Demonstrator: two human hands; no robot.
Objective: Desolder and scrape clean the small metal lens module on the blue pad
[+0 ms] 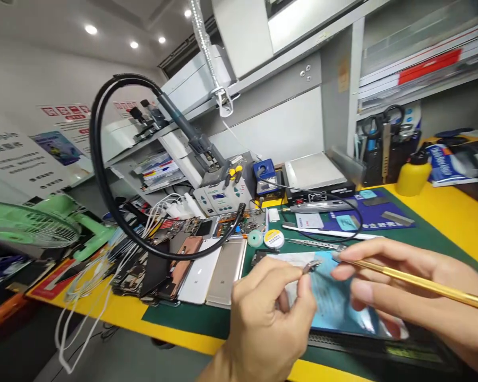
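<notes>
Small metallic part (311, 266) pinched at the fingertips of the left grip (269, 310)

The small metallic part sits between the thumb and forefinger of the left grip, its far end jutting past the fingertips toward the right grip (418, 310). The left grip is closed to the part's thickness, the other fingers curled in behind. Its exact shape is too small and blurred to tell.

Just right of it, and apart from it, the right grip closes lightly around a slim gold tool (422, 282), thumb below and forefinger above, the shaft slanting back along the hand. A grey tip shows at these fingertips; whether it belongs to the tool cannot be told.

Directly beneath both grips lies a shiny blue sheet (330, 302), with a dark device (412, 354) below it, nearer the wearer. Just beyond the grips are metal tweezers (313, 243), a white stick (322, 232) and a round white tin (273, 239).

Left of the left grip, a gold phone (227, 270) and a white phone (199, 273) lie side by side on the green mat (195, 318) covering the yellow worktop (175, 333). Farther beyond stands a grey station (227, 188); a yellow bottle (413, 175) stands well beyond the right grip.
</notes>
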